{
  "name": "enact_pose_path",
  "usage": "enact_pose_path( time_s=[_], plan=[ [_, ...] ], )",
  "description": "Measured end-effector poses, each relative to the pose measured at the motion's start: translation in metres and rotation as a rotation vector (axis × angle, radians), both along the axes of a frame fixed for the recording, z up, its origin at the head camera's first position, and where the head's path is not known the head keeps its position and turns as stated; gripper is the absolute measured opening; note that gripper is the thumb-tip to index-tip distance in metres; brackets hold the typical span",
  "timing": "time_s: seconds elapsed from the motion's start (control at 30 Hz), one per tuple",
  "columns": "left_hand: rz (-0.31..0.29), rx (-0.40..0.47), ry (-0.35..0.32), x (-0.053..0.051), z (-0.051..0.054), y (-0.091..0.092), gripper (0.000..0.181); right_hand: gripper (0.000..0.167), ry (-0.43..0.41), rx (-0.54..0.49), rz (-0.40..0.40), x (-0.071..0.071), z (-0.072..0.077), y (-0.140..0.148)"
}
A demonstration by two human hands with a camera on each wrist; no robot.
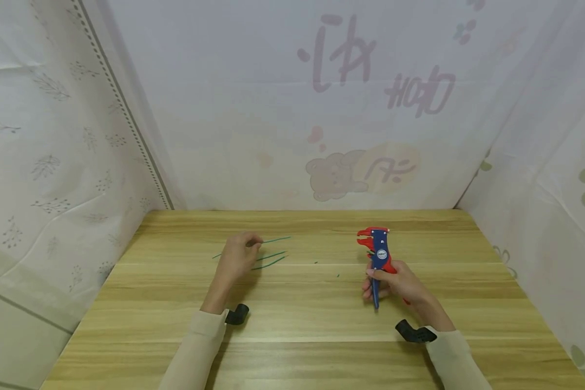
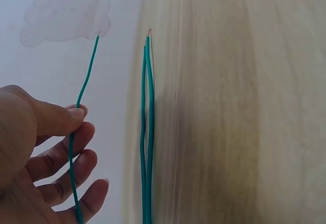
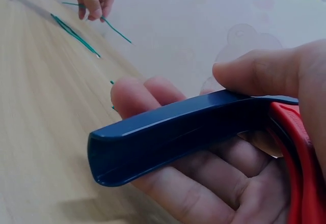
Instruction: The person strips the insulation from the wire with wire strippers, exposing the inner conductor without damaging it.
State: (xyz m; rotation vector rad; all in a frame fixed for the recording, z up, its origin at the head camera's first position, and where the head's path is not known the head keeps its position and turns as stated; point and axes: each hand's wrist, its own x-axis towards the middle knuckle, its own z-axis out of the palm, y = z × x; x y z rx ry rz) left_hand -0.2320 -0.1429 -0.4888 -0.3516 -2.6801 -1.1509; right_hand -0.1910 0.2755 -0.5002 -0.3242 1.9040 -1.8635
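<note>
Thumb and forefinger of my left hand pinch a thin green wire with a bare copper tip, raised above the table in the left wrist view. Two more green wires lie close together on the wood beside that hand, copper showing at their ends. On the right, my right hand grips a wire stripper by its blue and red handles. Its red jaws point left, held apart from the wires. A short green piece shows at the side of the stripper.
Small green scraps lie on the wooden table between the hands. White patterned cloth hangs behind the table and on both sides. A black wrist mount sits at each sleeve.
</note>
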Motion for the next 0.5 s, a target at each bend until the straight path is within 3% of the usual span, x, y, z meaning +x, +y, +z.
enact_pose_path(
  time_s=[0.2,0.5],
  plan=[
    [0.021,-0.019,-0.022,0.0,-0.003,-0.002,0.011,0.043,-0.003,0.04,-0.009,-0.002,-0.004,0.007],
    [0.024,-0.063,-0.06,-0.001,-0.008,-0.005,0.011,0.04,-0.046,0.127,-0.097,-0.004,-0.007,0.018]
  ],
)
